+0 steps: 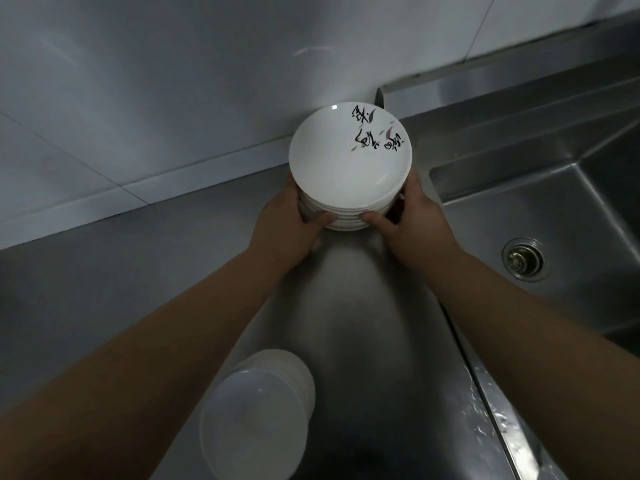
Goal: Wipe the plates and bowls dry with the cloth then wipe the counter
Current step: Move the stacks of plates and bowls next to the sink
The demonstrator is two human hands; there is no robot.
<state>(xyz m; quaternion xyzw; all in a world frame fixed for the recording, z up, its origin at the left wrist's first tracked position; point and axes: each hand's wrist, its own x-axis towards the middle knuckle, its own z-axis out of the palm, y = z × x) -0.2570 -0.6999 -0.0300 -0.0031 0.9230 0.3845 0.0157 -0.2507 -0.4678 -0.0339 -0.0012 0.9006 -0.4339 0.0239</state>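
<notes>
Plates [349, 161], stacked, at counter [104, 289] back corner against wall, beside sink [540, 216]. Left hand [294, 223] and right hand [408, 220] curl round stack sides, thumbs on near edge. Bowls [263, 410] stacked near front edge. No cloth in view. Step looks like positioning stack, drying not visibly underway. Next: fetch cloth, lift top plate off alone. Water drops on sink rim.

The stack of plates [349, 161] sits on the counter [121, 271] against the wall [173, 81], between both hands. The sink [540, 237] lies right; the bowls [259, 410] stand nearer.
</notes>
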